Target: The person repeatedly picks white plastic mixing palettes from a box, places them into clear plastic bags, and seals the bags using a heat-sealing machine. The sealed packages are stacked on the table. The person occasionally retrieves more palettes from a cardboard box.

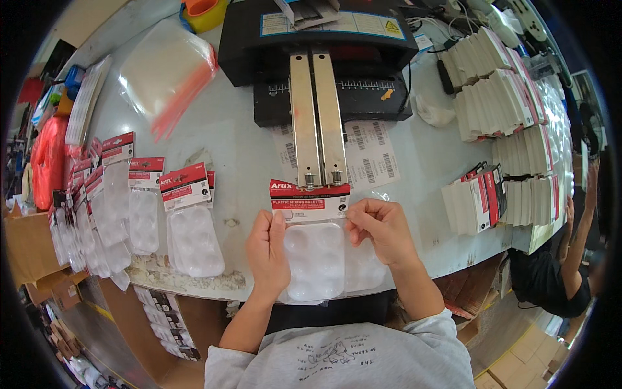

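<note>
Head view: palette (315, 259) edges under fingers (275, 223)

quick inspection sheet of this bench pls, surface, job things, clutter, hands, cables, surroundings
surface: pale round table, edge chipped at the near left.
job's things: white plastic palette in a clear bag with a red and black header card, held under the twin metal bars of a black sealing machine.
clutter: finished packs at left, empty bags, stacked header cards at right, barcode sheets.
hands: left hand grips the pack's left edge; right hand pinches the card's right corner.
cables: black cables behind the machine.
surroundings: cardboard boxes at left, another person at right.
</note>
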{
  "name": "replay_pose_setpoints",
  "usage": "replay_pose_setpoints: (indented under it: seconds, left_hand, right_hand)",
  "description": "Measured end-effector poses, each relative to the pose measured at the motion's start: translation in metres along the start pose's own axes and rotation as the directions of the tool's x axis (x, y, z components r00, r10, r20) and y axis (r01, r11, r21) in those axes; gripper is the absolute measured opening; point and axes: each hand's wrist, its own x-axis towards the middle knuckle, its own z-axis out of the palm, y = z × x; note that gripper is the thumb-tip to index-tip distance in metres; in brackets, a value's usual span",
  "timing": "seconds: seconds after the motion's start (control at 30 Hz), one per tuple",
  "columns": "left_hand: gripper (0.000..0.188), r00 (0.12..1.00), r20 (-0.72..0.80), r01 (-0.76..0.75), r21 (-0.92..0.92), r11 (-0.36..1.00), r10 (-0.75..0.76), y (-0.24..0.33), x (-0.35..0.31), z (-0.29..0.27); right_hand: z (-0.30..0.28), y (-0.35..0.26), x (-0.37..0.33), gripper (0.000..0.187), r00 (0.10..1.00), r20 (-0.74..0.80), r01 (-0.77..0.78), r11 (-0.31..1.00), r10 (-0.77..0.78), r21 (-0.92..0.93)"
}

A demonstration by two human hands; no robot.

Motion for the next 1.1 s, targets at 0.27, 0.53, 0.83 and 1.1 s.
replay_pose_setpoints:
  seconds: [0.27,0.53,0.83,1.1]
  left_hand:
    - [0.028,0.970,0.092,0.238,-0.211,0.948,-0.223,0.002,-0.012,-0.009]
    - [0.024,0.942,0.174,0.336,-0.474,0.814,-0.287,0.026,0.018,-0.007]
    - [0.029,0.927,0.170,0.366,-0.206,0.908,-0.335,0.016,-0.007,-0.012]
    - [0.031,0.982,0.131,0.156,-0.164,0.974,-0.135,0.012,-0.011,-0.014]
  right_hand:
    - [-0.007,-0.003,-0.018,0.018,0.969,0.137,-0.228,0.953,0.204,0.197]
    - [0.008,-0.017,0.002,0.017,0.984,0.111,-0.166,0.941,0.138,0.295]
    - [0.001,-0.010,-0.021,0.014,0.989,0.131,-0.077,0.994,0.067,0.074]
    - [-0.004,-0.010,-0.020,0.013,0.974,0.213,0.077,0.997,-0.075,-0.001]
